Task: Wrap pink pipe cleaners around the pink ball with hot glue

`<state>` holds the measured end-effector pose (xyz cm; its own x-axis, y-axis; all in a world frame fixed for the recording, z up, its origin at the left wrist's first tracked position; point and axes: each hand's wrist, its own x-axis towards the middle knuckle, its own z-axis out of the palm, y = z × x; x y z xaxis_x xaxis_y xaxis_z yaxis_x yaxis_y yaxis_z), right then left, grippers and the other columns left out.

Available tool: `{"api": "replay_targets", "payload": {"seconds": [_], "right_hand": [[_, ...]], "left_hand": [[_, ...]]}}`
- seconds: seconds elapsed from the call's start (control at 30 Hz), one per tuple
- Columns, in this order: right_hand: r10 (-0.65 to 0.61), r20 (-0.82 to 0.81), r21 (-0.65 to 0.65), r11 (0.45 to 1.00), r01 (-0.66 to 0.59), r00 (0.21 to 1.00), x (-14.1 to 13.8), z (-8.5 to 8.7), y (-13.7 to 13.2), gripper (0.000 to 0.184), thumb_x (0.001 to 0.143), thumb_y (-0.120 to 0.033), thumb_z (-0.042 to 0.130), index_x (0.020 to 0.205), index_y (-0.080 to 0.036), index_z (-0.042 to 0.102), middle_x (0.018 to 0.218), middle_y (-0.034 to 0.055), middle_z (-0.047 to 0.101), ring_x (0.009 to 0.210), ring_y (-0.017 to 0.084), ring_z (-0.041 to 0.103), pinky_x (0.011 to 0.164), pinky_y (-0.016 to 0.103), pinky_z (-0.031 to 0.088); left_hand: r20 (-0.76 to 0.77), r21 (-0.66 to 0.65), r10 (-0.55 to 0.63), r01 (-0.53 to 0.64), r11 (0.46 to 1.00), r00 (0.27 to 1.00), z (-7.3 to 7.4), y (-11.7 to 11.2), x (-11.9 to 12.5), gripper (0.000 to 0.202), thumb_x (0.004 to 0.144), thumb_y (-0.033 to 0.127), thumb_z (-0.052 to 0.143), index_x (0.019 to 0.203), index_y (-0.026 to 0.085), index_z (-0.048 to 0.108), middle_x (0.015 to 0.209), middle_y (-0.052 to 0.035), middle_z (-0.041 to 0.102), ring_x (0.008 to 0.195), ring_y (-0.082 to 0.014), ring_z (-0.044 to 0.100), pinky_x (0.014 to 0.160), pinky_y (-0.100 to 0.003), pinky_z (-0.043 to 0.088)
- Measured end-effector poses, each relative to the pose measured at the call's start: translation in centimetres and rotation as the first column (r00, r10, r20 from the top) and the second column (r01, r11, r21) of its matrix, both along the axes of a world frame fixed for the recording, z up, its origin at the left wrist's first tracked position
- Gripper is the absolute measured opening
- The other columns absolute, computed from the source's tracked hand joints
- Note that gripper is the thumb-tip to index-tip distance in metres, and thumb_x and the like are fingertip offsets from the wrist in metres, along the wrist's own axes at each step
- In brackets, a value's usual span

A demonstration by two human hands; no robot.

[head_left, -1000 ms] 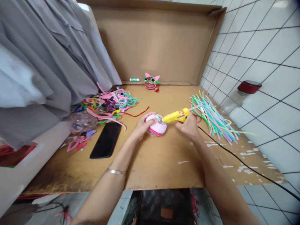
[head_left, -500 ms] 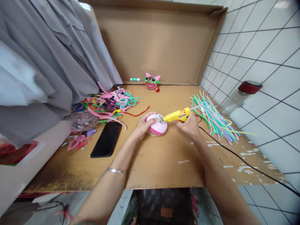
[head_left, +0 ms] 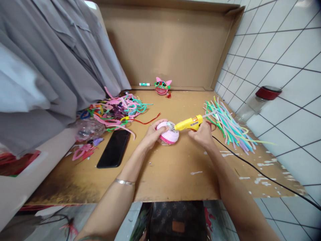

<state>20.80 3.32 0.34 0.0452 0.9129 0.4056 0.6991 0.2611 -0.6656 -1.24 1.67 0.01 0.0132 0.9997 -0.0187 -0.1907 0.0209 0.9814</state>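
My left hand (head_left: 154, 133) is closed round the left side of a small ball (head_left: 170, 136) wound with pink and pale strips. A darker pink band runs across its lower part, and its top shows a greyish patch. My right hand (head_left: 203, 134) grips a yellow hot glue gun (head_left: 187, 124) by its handle. The gun's metal nozzle points left and meets the top of the ball, though I cannot tell whether it touches. A pale glue stick (head_left: 208, 114) sticks out of the gun's rear.
Pipe cleaners lie in a right-hand pile (head_left: 232, 127) and a tangled left-hand pile (head_left: 120, 107). A black phone (head_left: 113, 149) rests left of my arm. At the back stand a colourful animal head (head_left: 162, 87) and a glue tube (head_left: 144, 84). A black cord (head_left: 253, 163) trails right; a jar (head_left: 253, 105) stands by the tiles.
The glue gun has shifted very slightly left at the top of the ball. Both hands otherwise keep their places and grips.
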Motion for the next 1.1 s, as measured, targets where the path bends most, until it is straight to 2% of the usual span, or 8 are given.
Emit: {"api": "replay_targets", "payload": {"seconds": [0.17, 0.4, 0.57, 0.8, 1.1], "right_hand": [[-0.011, -0.005, 0.018, 1.0, 0.011, 1.0, 0.0, -0.11, 0.03, 0.036, 0.058, -0.033, 0.062, 0.091, -0.021, 0.054, 0.08, 0.0078, 0.067, 0.072, 0.026, 0.063, 0.067, 0.041, 0.054], [-0.088, 0.004, 0.057, 0.995, 0.088, 0.996, 0.23, 0.6, -0.04, 0.03, 0.058, -0.035, 0.061, 0.084, -0.021, 0.056, 0.072, 0.0057, 0.065, 0.065, 0.025, 0.062, 0.064, 0.041, 0.052], [-0.081, 0.016, 0.035, 0.996, 0.08, 0.997, 0.11, 0.37, -0.1, 0.033, 0.058, -0.035, 0.061, 0.088, -0.02, 0.057, 0.078, 0.0087, 0.067, 0.07, 0.028, 0.064, 0.067, 0.043, 0.053], [-0.058, 0.007, 0.07, 0.996, 0.058, 0.998, 0.01, -0.01, -0.04, 0.033, 0.058, -0.033, 0.063, 0.089, -0.021, 0.057, 0.077, 0.0069, 0.067, 0.07, 0.026, 0.063, 0.067, 0.04, 0.053], [-0.038, 0.029, 0.035, 0.999, 0.037, 0.999, 0.07, -0.06, 0.09, 0.033, 0.058, -0.032, 0.06, 0.089, -0.02, 0.057, 0.076, 0.0069, 0.066, 0.067, 0.024, 0.061, 0.064, 0.038, 0.051]], "left_hand": [[0.005, -0.001, -0.006, 0.006, 1.0, 1.0, 0.05, -0.04, 0.03, 0.051, 0.059, 0.03, 0.079, 0.107, 0.015, 0.067, 0.088, -0.004, 0.073, 0.071, -0.0143, 0.063, 0.064, -0.023, 0.05], [0.0, 0.005, -0.009, 0.009, 1.0, 1.0, 0.11, -0.05, 0.0, 0.051, 0.059, 0.031, 0.079, 0.107, 0.015, 0.067, 0.086, -0.0035, 0.072, 0.069, -0.0139, 0.063, 0.064, -0.023, 0.05], [0.006, -0.003, -0.016, 0.016, 1.0, 1.0, 0.21, -0.14, 0.04, 0.051, 0.06, 0.031, 0.079, 0.107, 0.016, 0.066, 0.088, -0.0035, 0.072, 0.07, -0.0141, 0.063, 0.065, -0.023, 0.05], [-0.011, 0.007, -0.003, 0.003, 1.0, 1.0, 0.18, -0.03, 0.04, 0.051, 0.058, 0.03, 0.079, 0.105, 0.015, 0.068, 0.084, -0.0036, 0.072, 0.068, -0.0141, 0.062, 0.062, -0.023, 0.048], [0.001, 0.007, -0.002, 0.002, 1.0, 1.0, 0.15, -0.06, 0.08, 0.05, 0.058, 0.03, 0.079, 0.105, 0.015, 0.068, 0.086, -0.0036, 0.072, 0.069, -0.014, 0.062, 0.064, -0.023, 0.048]]}}
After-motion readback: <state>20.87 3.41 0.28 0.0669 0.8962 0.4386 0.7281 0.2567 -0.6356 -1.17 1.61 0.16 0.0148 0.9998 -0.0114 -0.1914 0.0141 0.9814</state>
